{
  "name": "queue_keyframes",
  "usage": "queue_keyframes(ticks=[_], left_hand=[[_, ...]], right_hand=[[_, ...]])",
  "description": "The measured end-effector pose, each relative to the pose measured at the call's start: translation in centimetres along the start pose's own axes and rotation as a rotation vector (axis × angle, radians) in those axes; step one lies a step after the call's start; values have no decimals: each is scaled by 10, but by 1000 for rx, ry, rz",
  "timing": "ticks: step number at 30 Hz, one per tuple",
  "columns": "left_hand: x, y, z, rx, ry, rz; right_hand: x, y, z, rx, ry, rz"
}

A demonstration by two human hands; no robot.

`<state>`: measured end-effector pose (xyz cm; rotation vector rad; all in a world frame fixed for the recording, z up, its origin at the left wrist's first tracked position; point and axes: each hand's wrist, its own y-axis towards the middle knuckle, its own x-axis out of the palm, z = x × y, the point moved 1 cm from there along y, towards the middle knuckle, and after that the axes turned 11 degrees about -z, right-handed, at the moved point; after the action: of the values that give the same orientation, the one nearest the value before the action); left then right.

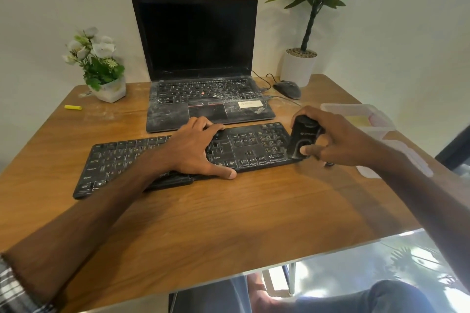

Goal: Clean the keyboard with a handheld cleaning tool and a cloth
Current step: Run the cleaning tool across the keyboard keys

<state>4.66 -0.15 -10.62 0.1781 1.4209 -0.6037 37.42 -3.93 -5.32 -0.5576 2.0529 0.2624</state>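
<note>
A black dusty keyboard (119, 160) lies slanted across the middle of the wooden table (229, 211). My left hand (195, 150) rests on its middle, fingers spread over the keys and thumb at the front edge. My right hand (333, 140) grips a black handheld cleaning tool (302, 137), which stands at the keyboard's right end over the number pad. A pale cloth (396, 160) lies on the table right of that hand, partly hidden by my right forearm.
A dusty open laptop (203, 94) sits behind the keyboard. Behind it to the right are a corded mouse (287, 89) and a potted plant (300, 66). A flower pot (106, 86) and a yellow marker (73, 107) are at the left. A clear plastic box (356, 117) stands right.
</note>
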Motion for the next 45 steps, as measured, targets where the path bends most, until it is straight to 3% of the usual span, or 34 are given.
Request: queue_keyframes(ticks=[3,7,11,18,25,29,33,38,45], left_hand=[[0,0,1,-6,11,3],[1,0,0,-4,1,7],[0,-1,0,-7,-1,3],[0,-2,2,-9,21,16],[0,-3,2,-5,27,22],[0,-3,2,-7,33,28],[0,-3,3,-7,41,31],[0,-4,3,-11,37,30],[1,-1,1,-13,36,34]], right_hand=[[-13,2,-9,-4,-45,-107],[-5,12,-18,-29,2,89],[20,10,-14,-33,-57,156],[7,-10,-22,-68,-136,-4],[24,3,-29,-32,-47,186],[41,-8,-28,-75,-85,157],[27,-19,-27,-32,-84,0],[22,-11,-27,9,-27,286],[55,-3,-31,-66,-73,251]])
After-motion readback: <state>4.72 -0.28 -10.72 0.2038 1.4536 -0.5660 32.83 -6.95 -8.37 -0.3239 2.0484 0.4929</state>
